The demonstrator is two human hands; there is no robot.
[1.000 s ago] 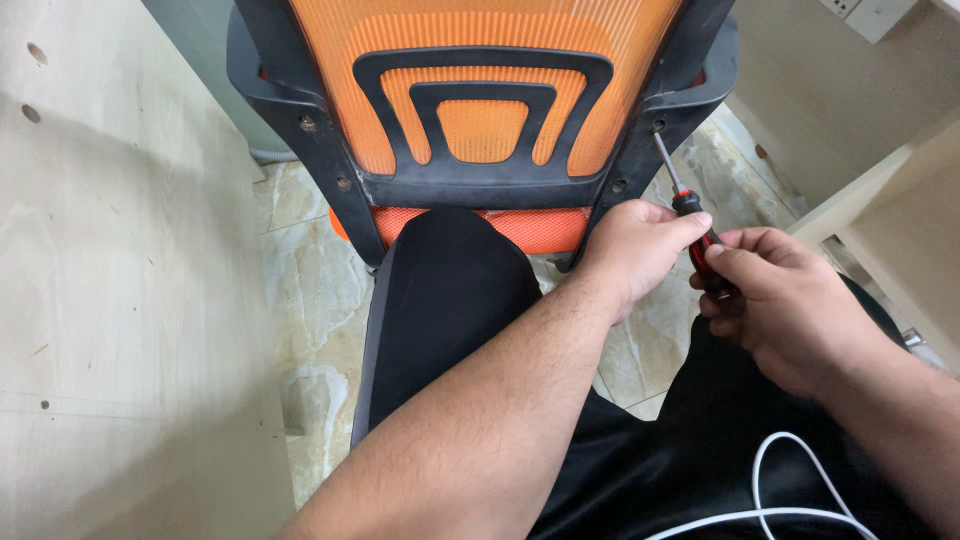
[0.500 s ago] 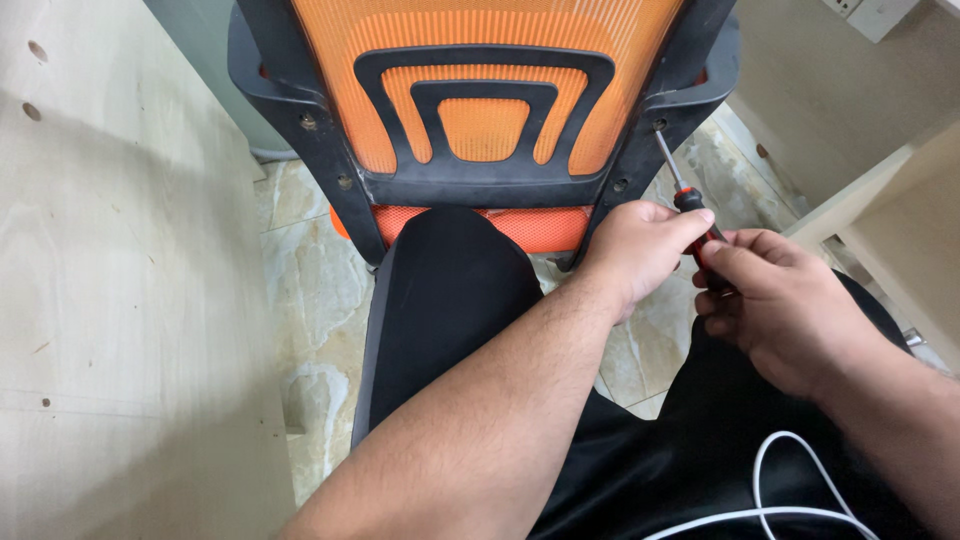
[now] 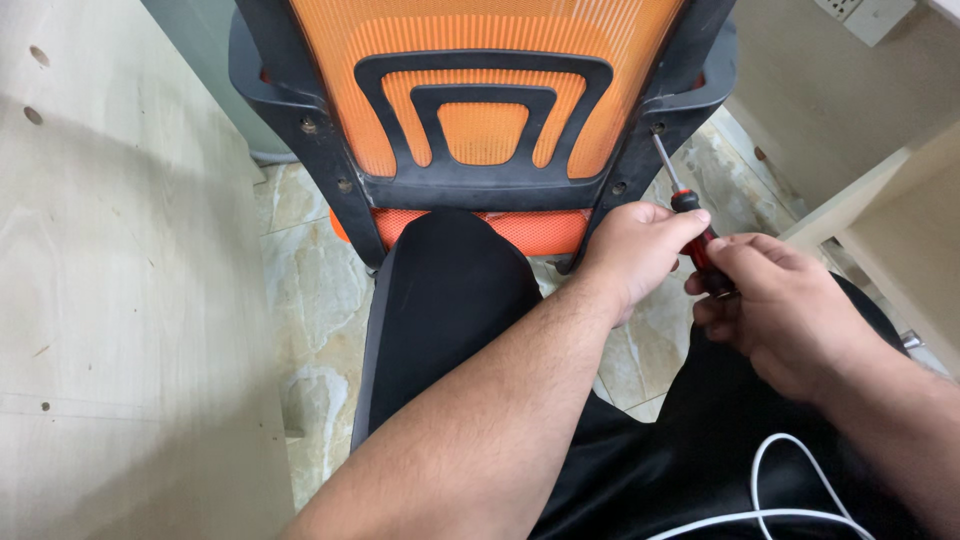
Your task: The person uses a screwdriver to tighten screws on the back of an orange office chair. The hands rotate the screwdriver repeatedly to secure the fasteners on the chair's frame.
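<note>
One screwdriver [image 3: 692, 216], tip at the black frame of one orange mesh chair [image 3: 485, 100]; left hand [image 3: 640, 250] and right hand [image 3: 775, 305] both clamped on its handle. Marbled tile floor [image 3: 320, 290], pale wood panels [image 3: 110, 300].

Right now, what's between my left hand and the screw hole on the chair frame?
In the head view, only the screwdriver's bare metal shaft spans from the left hand to the hole in the black chair frame.

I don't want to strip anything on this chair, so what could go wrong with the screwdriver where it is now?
The screwdriver meets the screw hole in the black chair frame at a slant, so the tip could slip out and chew the screw head or scratch the plastic. Both the left hand and right hand crowd the short handle, so a slip could jab the orange mesh.
</note>
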